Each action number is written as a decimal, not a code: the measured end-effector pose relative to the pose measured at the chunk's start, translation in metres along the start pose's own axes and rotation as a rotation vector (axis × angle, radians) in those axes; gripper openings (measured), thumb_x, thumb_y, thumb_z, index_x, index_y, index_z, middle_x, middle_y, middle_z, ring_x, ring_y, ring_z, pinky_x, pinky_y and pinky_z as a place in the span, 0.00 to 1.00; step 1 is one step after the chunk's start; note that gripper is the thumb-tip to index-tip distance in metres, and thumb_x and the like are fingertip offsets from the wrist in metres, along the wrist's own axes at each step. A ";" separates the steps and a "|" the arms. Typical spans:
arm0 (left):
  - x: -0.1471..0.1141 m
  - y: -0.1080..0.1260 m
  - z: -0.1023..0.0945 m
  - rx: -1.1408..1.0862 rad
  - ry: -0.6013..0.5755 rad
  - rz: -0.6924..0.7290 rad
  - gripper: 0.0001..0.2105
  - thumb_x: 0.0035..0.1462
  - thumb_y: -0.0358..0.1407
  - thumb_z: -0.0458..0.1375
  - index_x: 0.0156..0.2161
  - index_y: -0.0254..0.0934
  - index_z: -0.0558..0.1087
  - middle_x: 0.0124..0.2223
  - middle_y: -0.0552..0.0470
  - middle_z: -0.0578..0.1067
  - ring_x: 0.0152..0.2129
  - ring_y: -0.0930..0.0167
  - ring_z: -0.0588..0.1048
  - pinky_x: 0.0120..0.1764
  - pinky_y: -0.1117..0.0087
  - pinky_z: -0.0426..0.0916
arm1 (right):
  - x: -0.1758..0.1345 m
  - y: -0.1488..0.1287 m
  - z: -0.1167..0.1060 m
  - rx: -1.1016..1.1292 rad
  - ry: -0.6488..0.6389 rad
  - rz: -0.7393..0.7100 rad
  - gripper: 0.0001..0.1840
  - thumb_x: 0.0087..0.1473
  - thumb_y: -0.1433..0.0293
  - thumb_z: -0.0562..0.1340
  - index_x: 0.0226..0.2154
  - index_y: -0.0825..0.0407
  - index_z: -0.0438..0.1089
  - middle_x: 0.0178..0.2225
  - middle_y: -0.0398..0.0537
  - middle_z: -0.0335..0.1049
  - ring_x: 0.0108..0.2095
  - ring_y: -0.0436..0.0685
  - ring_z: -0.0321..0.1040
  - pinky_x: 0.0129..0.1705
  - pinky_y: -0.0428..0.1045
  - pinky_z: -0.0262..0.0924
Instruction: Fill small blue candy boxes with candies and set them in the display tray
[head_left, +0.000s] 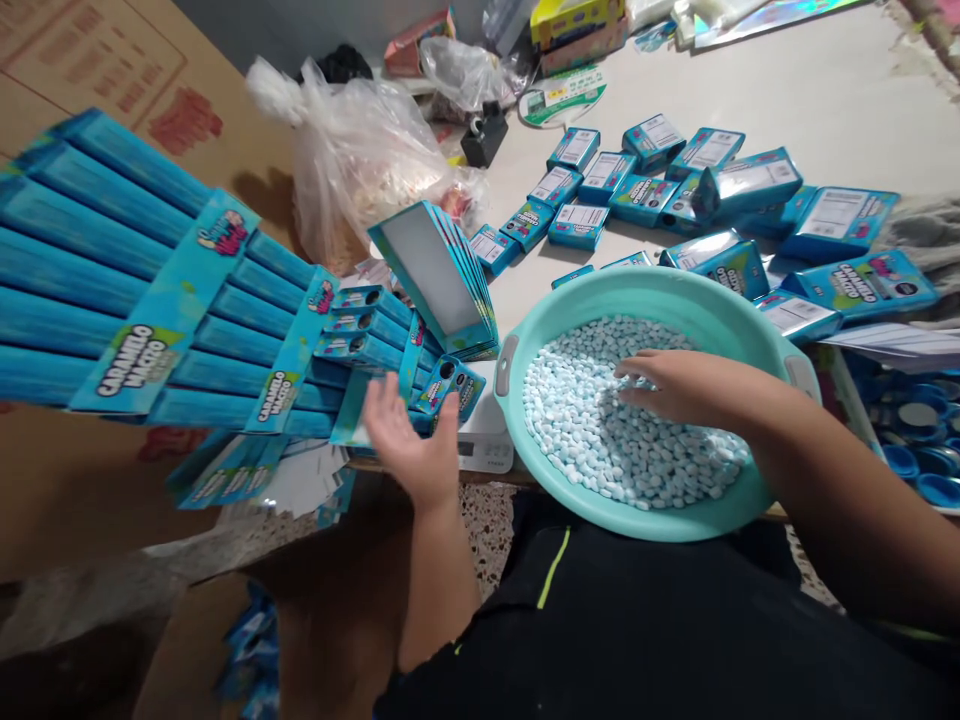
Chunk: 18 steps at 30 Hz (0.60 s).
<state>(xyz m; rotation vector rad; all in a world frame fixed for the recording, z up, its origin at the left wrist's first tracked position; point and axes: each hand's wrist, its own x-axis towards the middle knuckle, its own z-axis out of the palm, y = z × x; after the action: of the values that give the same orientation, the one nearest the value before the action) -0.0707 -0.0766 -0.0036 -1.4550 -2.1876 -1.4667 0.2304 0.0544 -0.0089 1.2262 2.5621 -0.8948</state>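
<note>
My left hand [411, 450] is raised with its fingers spread and nothing in it. It is beside a small blue candy box [454, 388] with a round hole, which rests at the white scale [484, 452]. Behind it lean blue boxes [364, 325] with similar holes. My right hand [656, 385] reaches into a turquoise tub [652, 525], its fingers stretched out over small pale-blue candies [577, 420]. The fingertips are at the candies' surface, and the underside of this hand is hidden.
Long blue cartons [97, 270] fan out at the left, before a cardboard box [225, 120]. Flat blue sleeves [442, 270] stand behind the scale. Several blue candy boxes [577, 226] lie beyond the tub. A tray of blue lids [919, 425] is at the right.
</note>
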 end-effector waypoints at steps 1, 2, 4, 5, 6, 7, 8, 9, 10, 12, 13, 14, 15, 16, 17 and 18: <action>0.004 0.007 -0.009 0.007 0.041 0.063 0.33 0.62 0.38 0.61 0.67 0.41 0.52 0.64 0.34 0.69 0.64 0.57 0.68 0.63 0.44 0.66 | 0.000 0.000 0.000 -0.007 -0.002 0.003 0.24 0.66 0.57 0.54 0.55 0.51 0.74 0.54 0.58 0.75 0.48 0.69 0.75 0.50 0.62 0.68; 0.010 0.014 -0.019 0.017 0.100 0.131 0.29 0.63 0.37 0.58 0.66 0.41 0.53 0.63 0.35 0.69 0.63 0.57 0.69 0.62 0.43 0.67 | 0.000 0.000 0.001 -0.014 -0.003 0.005 0.24 0.66 0.57 0.54 0.55 0.51 0.73 0.54 0.58 0.75 0.48 0.69 0.75 0.50 0.62 0.68; 0.022 0.023 -0.038 0.031 0.234 0.268 0.22 0.64 0.36 0.55 0.62 0.42 0.59 0.59 0.39 0.72 0.60 0.56 0.72 0.61 0.42 0.68 | 0.001 0.002 0.002 -0.026 -0.003 0.007 0.24 0.66 0.57 0.54 0.56 0.51 0.73 0.54 0.58 0.75 0.47 0.69 0.75 0.49 0.62 0.68; 0.027 0.025 -0.046 0.042 0.291 0.321 0.19 0.64 0.35 0.54 0.59 0.42 0.63 0.57 0.41 0.73 0.58 0.56 0.72 0.61 0.40 0.67 | 0.001 0.003 0.003 -0.029 0.000 0.002 0.25 0.66 0.56 0.54 0.56 0.51 0.73 0.54 0.57 0.75 0.47 0.69 0.75 0.49 0.62 0.68; 0.032 0.026 -0.052 0.052 0.333 0.354 0.17 0.64 0.34 0.53 0.57 0.43 0.65 0.55 0.43 0.73 0.57 0.56 0.73 0.61 0.39 0.67 | 0.001 0.004 0.003 -0.029 0.000 -0.002 0.25 0.66 0.56 0.54 0.56 0.51 0.73 0.54 0.57 0.75 0.47 0.69 0.75 0.49 0.62 0.68; 0.036 0.026 -0.056 0.059 0.359 0.368 0.15 0.64 0.34 0.53 0.55 0.43 0.66 0.54 0.44 0.74 0.56 0.56 0.74 0.61 0.38 0.66 | 0.001 0.004 0.004 -0.027 0.000 -0.005 0.25 0.66 0.55 0.54 0.56 0.51 0.73 0.54 0.57 0.75 0.47 0.69 0.75 0.49 0.62 0.68; 0.038 0.025 -0.059 0.066 0.371 0.364 0.14 0.64 0.34 0.53 0.54 0.42 0.67 0.53 0.44 0.74 0.55 0.55 0.74 0.61 0.38 0.66 | 0.001 0.005 0.004 -0.025 -0.004 -0.007 0.26 0.66 0.55 0.54 0.56 0.51 0.73 0.54 0.57 0.75 0.47 0.69 0.75 0.49 0.62 0.68; 0.039 0.024 -0.060 0.077 0.374 0.345 0.13 0.64 0.33 0.53 0.53 0.42 0.67 0.52 0.44 0.74 0.55 0.55 0.74 0.62 0.38 0.66 | 0.001 0.006 0.004 -0.021 -0.010 -0.005 0.26 0.66 0.55 0.53 0.57 0.51 0.72 0.54 0.57 0.75 0.47 0.69 0.75 0.49 0.62 0.68; 0.039 0.023 -0.061 0.091 0.376 0.318 0.12 0.64 0.33 0.53 0.52 0.41 0.67 0.52 0.44 0.75 0.55 0.56 0.75 0.62 0.38 0.67 | 0.001 0.006 0.004 -0.018 -0.019 0.000 0.26 0.66 0.55 0.53 0.57 0.51 0.72 0.55 0.57 0.75 0.48 0.69 0.75 0.49 0.62 0.68; 0.037 0.021 -0.061 0.132 0.377 0.256 0.11 0.65 0.34 0.52 0.51 0.41 0.66 0.52 0.44 0.75 0.54 0.57 0.75 0.62 0.39 0.68 | 0.002 0.006 0.004 -0.012 -0.024 0.006 0.26 0.66 0.55 0.53 0.57 0.51 0.72 0.54 0.56 0.75 0.48 0.69 0.74 0.50 0.62 0.68; 0.036 0.020 -0.060 0.153 0.374 0.228 0.10 0.65 0.34 0.52 0.51 0.41 0.65 0.52 0.44 0.75 0.54 0.57 0.75 0.61 0.40 0.68 | 0.002 0.006 0.004 -0.011 -0.018 0.005 0.26 0.66 0.55 0.53 0.56 0.51 0.73 0.54 0.57 0.75 0.48 0.69 0.74 0.49 0.62 0.69; 0.035 0.020 -0.060 0.164 0.370 0.204 0.10 0.65 0.34 0.51 0.51 0.41 0.65 0.52 0.43 0.75 0.55 0.57 0.75 0.61 0.40 0.69 | 0.002 0.006 0.005 -0.009 -0.009 0.001 0.25 0.66 0.55 0.54 0.56 0.50 0.73 0.54 0.57 0.75 0.47 0.68 0.75 0.49 0.62 0.69; 0.034 0.020 -0.059 0.161 0.362 0.188 0.10 0.65 0.34 0.51 0.50 0.42 0.65 0.52 0.43 0.75 0.55 0.56 0.75 0.60 0.40 0.69 | 0.002 0.007 0.005 -0.005 0.003 -0.005 0.25 0.66 0.55 0.54 0.56 0.50 0.73 0.54 0.57 0.76 0.47 0.68 0.75 0.49 0.62 0.69; 0.033 0.019 -0.058 0.147 0.354 0.179 0.09 0.65 0.35 0.51 0.50 0.42 0.65 0.51 0.43 0.75 0.55 0.56 0.75 0.60 0.40 0.69 | 0.002 0.007 0.005 0.000 0.010 -0.011 0.25 0.65 0.55 0.54 0.56 0.50 0.73 0.54 0.57 0.76 0.46 0.68 0.75 0.48 0.62 0.69; 0.033 0.019 -0.057 0.129 0.350 0.176 0.09 0.65 0.35 0.52 0.49 0.42 0.65 0.50 0.43 0.75 0.54 0.55 0.75 0.59 0.40 0.70 | 0.003 0.008 0.006 0.006 0.012 -0.015 0.25 0.65 0.55 0.54 0.56 0.50 0.73 0.54 0.58 0.75 0.47 0.69 0.75 0.48 0.62 0.69; 0.032 0.019 -0.056 0.112 0.347 0.173 0.08 0.64 0.36 0.53 0.48 0.42 0.66 0.49 0.43 0.76 0.53 0.55 0.76 0.58 0.40 0.70 | 0.003 0.008 0.006 0.011 0.011 -0.015 0.25 0.65 0.55 0.55 0.56 0.51 0.73 0.54 0.58 0.75 0.47 0.69 0.75 0.48 0.62 0.69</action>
<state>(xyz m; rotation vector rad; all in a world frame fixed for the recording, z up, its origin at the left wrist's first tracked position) -0.0936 -0.0978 0.0556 -1.2137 -1.8566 -1.3916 0.2340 0.0566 -0.0181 1.2195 2.5818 -0.9085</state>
